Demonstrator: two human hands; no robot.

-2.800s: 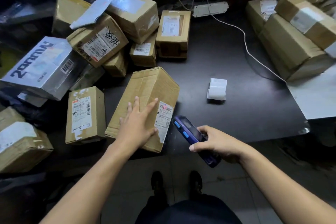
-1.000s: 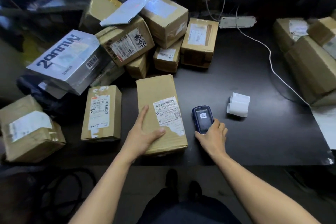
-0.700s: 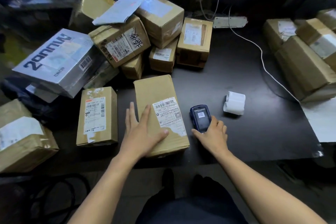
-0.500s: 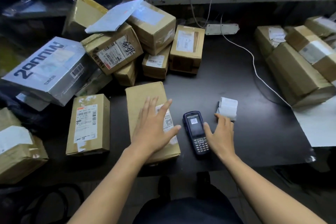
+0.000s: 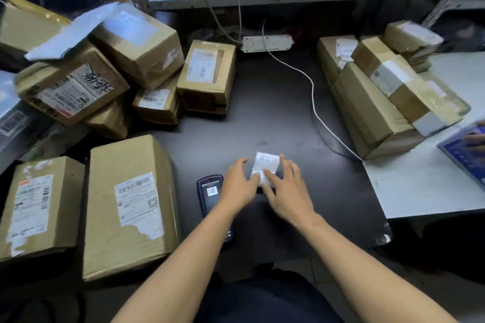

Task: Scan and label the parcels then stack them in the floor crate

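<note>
A small white roll of labels point(image 5: 265, 164) lies on the dark table point(image 5: 262, 113). My left hand point(image 5: 240, 186) and my right hand point(image 5: 284, 186) both pinch its near edge with their fingertips. The dark handheld scanner point(image 5: 208, 193) lies flat just left of my left hand, its screen showing a barcode. A tall brown parcel point(image 5: 128, 204) with a torn white label lies at the table's front left, free of both hands. A smaller labelled parcel point(image 5: 36, 204) sits beside it.
A heap of brown parcels point(image 5: 110, 60) fills the back left. More parcels point(image 5: 380, 97) are stacked at the right. A power strip point(image 5: 266, 43) and its white cable point(image 5: 312, 97) cross the table. A white board point(image 5: 433, 165) and another person's hand on a blue device point(image 5: 469, 147) are at right.
My left hand left the tall parcel and crossed over the scanner to the label roll. My right hand moved onto the roll too. The scanner stays on the table.
</note>
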